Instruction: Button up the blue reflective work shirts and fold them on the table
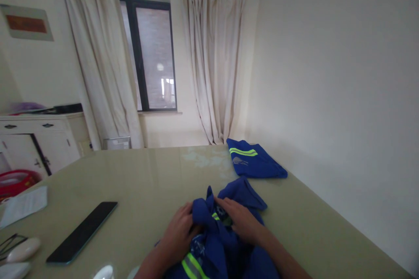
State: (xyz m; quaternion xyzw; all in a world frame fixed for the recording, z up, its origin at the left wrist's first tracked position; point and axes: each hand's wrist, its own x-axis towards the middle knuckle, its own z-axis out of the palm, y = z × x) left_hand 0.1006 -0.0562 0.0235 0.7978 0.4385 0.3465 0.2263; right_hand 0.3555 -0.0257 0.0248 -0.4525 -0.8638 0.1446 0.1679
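Note:
A crumpled blue garment with yellow-green and grey reflective strips [218, 244] lies on the near part of the table, below me. My left hand [180, 229] grips its left side, fingers curled into a fold of the cloth. On the other side, my right hand [240, 218] has its fingers bent over the cloth near the collar-like opening, thumb hidden. One flap of blue fabric spreads out beyond my right hand. Farther back on the right, a folded blue garment [255, 168] with a bright strip and a grey print lies flat.
The glossy table [147, 178] meets a white wall on the right. At left lie a dark tablet-like slab [83, 232], paper sheets [24, 205], a pale computer mouse [23, 250] and thin dark-framed glasses [11, 244]. A white rounded object [104, 272] sits at the near edge.

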